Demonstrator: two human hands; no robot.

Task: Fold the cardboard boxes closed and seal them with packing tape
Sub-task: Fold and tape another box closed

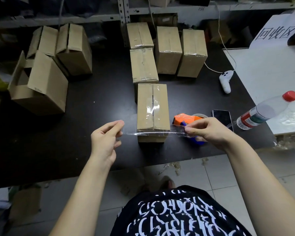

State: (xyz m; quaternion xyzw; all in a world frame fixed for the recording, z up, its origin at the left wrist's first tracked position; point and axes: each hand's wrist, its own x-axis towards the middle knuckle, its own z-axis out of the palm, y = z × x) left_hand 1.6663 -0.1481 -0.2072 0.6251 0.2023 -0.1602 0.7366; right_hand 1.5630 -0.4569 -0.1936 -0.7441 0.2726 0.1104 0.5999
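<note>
A closed cardboard box (152, 106) stands on the black table (100, 99) in front of me, with clear tape along its top seam. A strip of clear tape (153, 133) is stretched across the box's near top edge. My left hand (107, 138) pinches the strip's left end. My right hand (209, 130) pinches its right end, just in front of the orange and blue tape dispenser (186, 120), which lies on the table to the right of the box.
Several taped boxes (168, 48) stand behind it. Open boxes (41, 82) sit at the left. A phone (222, 117), a white controller (226, 80) with its cable, and a water bottle (266, 111) lie at the right, by a white board (271, 74).
</note>
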